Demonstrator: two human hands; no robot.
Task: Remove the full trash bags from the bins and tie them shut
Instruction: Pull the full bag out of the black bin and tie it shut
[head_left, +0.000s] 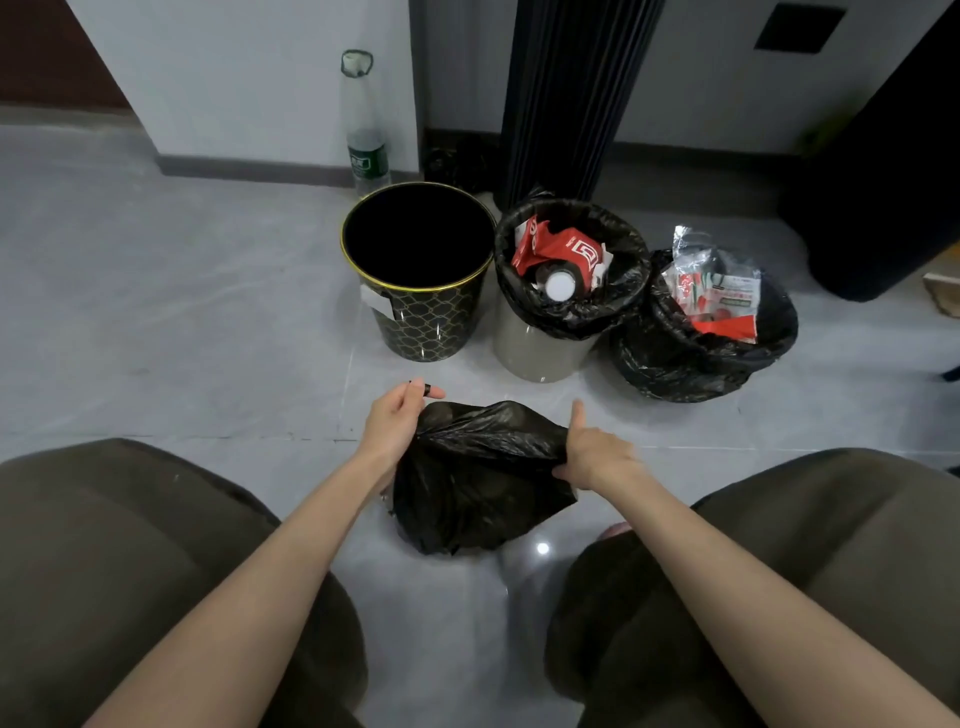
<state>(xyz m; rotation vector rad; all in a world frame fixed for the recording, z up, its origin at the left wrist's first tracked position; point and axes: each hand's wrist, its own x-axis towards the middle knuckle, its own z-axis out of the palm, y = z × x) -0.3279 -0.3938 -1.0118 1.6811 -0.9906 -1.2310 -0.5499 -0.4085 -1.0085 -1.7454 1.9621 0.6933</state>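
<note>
The black trash bag (478, 483) sat on the grey tiled floor (156, 312) between the person's knees, its top gathered into a crumpled ridge stretched between both hands. The left hand (397, 421) held the ridge's left end, fingers curled inward over the plastic, with a small scrap of black showing at the fingertips (426, 388) above. The right hand (592, 457) gripped the right end, thumb pointing up and the other fingers curled under the bunched film. Whether the bag's mouth was knotted could not be told. Beyond the hands, well apart from them, three containers stood in a row. The black bin (431, 322) with a gold rim and lattice pattern stood on the left, dark inside with no liner showing. Just beside it stood the grey bin (540, 353), its black liner (623, 291) folded over the rim and stuffed with red packaging (550, 249) and a white-capped item. To the right sat an open black bag (675, 364) holding clear and red wrappers (717, 291). A clear plastic bottle (363, 124) stood upright behind the black bin against the wall, and a dark ribbed column (566, 93) rose behind the grey bin.
</note>
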